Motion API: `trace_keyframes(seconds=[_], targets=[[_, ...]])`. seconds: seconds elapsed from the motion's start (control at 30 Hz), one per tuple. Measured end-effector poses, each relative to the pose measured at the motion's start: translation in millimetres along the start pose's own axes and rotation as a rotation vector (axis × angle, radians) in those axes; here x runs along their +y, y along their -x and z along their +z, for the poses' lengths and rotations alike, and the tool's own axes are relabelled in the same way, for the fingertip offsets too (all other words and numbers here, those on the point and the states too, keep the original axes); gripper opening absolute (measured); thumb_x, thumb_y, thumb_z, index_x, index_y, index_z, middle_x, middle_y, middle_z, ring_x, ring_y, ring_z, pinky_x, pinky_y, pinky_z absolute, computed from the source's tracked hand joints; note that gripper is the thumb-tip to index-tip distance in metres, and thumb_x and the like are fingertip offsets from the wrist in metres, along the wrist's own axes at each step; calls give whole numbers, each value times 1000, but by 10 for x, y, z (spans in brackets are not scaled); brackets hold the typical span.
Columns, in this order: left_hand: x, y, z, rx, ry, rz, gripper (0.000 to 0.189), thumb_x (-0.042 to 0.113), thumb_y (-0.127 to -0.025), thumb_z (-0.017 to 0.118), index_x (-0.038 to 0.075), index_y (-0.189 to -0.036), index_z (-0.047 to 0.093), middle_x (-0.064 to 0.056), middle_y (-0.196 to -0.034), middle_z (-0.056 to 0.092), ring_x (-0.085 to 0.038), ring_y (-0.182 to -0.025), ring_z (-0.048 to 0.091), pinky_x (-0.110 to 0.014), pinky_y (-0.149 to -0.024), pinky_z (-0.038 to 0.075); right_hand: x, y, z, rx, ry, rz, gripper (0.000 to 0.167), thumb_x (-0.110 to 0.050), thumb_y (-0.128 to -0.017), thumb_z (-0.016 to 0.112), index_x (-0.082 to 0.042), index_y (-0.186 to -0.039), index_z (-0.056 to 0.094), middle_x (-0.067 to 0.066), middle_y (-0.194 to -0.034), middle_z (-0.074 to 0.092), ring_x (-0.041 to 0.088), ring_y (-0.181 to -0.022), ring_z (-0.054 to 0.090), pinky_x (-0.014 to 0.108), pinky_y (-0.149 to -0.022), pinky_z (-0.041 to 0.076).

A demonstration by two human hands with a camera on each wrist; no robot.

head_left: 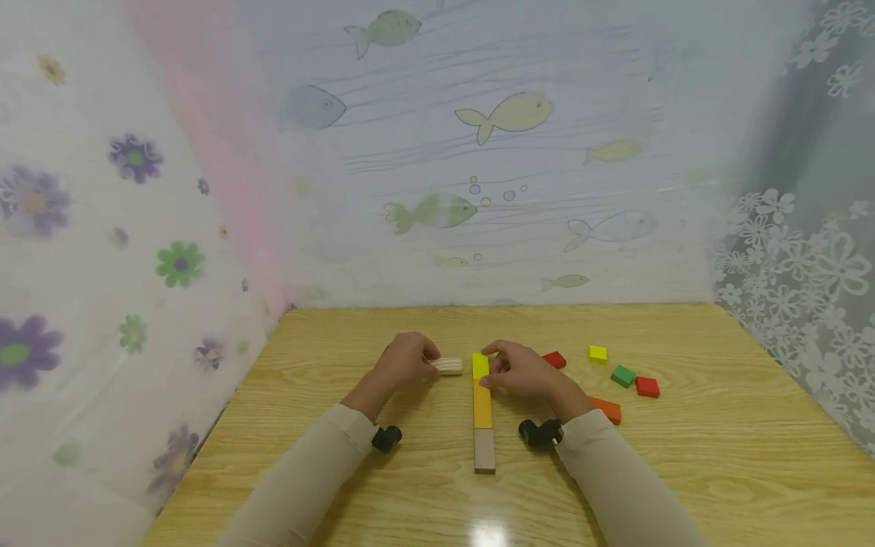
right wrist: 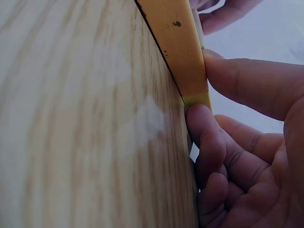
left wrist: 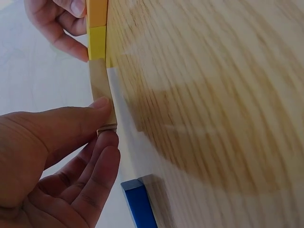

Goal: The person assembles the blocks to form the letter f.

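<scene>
A row of flat blocks runs away from me: a brown wooden block (head_left: pixel 484 450) nearest, an orange-yellow block (head_left: pixel 482 406) in the middle and a short yellow block (head_left: pixel 481 366) at the far end. My right hand (head_left: pixel 525 371) holds the yellow block, thumb near its joint with the orange-yellow one and a fingertip at its far end. To the left, my left hand (head_left: pixel 405 361) pinches a pale wooden block (head_left: pixel 449 367) between thumb and fingers. In the head view a narrow gap separates this block from the yellow one.
Right of the row lie red (head_left: pixel 554 359), yellow (head_left: pixel 598 354), green (head_left: pixel 623 376), another red (head_left: pixel 647 387) and orange (head_left: pixel 605 410) blocks. A blue block (left wrist: pixel 138 205) shows near the left hand. Patterned sheets (head_left: pixel 437 152) surround the wooden table (head_left: pixel 724 456).
</scene>
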State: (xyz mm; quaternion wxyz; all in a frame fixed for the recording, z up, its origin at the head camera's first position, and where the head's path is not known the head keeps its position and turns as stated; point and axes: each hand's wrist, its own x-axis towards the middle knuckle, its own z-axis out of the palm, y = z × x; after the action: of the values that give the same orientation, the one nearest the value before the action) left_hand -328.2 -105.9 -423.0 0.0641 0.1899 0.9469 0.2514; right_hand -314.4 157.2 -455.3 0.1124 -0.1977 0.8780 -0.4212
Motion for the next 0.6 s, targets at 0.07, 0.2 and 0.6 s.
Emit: trace_keyframes(seconds=[0.07, 0.2, 0.6], targets=[[5, -19, 15, -4, 9, -3, 34, 16, -90, 82, 8, -122, 77, -7, -118, 74, -23, -105, 71, -40, -89, 59, -10, 8, -2, 0, -6, 1, 60, -26, -93, 80, -4, -143, 53, 2, -90, 67, 19, -74, 62, 34, -71, 54], [23, -49, 32, -15, 41, -7, 33, 13, -90, 82, 6, -122, 76, -9, -117, 74, -24, -104, 71, -39, -87, 60, -36, 26, -2, 0, -8, 5, 60, -25, -93, 79, -4, -142, 53, 2, -90, 67, 18, -73, 61, 34, -71, 54], [93, -148, 72, -18, 39, -21, 32, 14, -89, 83, 7, -120, 77, -8, -114, 74, -22, -101, 71, -39, -89, 60, -65, 58, -14, 3, -13, 18, 58, -24, -93, 79, -5, -142, 54, 3, -90, 67, 19, -72, 61, 34, -71, 54]])
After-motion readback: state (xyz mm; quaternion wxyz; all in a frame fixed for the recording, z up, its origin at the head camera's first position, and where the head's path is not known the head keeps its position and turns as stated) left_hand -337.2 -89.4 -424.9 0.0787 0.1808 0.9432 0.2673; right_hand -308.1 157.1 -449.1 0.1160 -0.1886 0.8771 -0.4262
